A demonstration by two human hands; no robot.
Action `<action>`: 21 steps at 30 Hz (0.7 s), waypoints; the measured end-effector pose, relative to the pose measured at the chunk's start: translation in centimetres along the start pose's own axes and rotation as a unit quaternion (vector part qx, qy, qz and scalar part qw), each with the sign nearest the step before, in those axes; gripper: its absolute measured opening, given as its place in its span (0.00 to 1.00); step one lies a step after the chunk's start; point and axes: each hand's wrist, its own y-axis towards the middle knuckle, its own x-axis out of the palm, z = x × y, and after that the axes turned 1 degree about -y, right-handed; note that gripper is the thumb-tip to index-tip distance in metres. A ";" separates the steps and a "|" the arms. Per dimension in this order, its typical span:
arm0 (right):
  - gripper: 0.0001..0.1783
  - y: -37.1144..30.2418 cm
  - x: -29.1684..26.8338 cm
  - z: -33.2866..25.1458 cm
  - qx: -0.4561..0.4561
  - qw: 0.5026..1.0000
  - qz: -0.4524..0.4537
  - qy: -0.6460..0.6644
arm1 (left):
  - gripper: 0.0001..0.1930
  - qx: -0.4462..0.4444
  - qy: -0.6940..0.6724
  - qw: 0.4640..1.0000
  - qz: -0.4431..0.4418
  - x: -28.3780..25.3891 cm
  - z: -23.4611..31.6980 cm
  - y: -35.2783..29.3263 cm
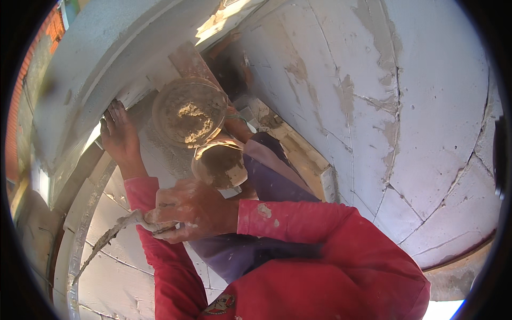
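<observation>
My left hand [121, 136] reaches up at the left, its fingers stretched out and resting against the edge of the pale wall. Closer to my body, my right hand [189, 210] is closed around the handle of a trowel [111, 233]. The trowel's blade, coated in grey mortar, shows almost edge-on and points down to the left, across my left sleeve. Beyond my right hand stands a round bucket [156, 114] with grey-brown mortar [184, 120] inside, lumpy and partly sunlit. A smaller container [200, 173], smeared with mortar, sits just in front of it.
A tall wall of pale blocks [426, 133] with mortared joints rises at the right. Behind the bucket lies a reddish plank [193, 61]. My leg in dark trousers [266, 170] is beside the containers. A low wooden-looking ledge [304, 154] runs along the wall's foot.
</observation>
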 end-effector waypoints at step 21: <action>0.21 -0.4 -2.2 1.0 -0.159 0.986 -0.003 -0.053 | 0.27 0.213 0.462 0.858 -0.070 -4.6 -0.8 -2.8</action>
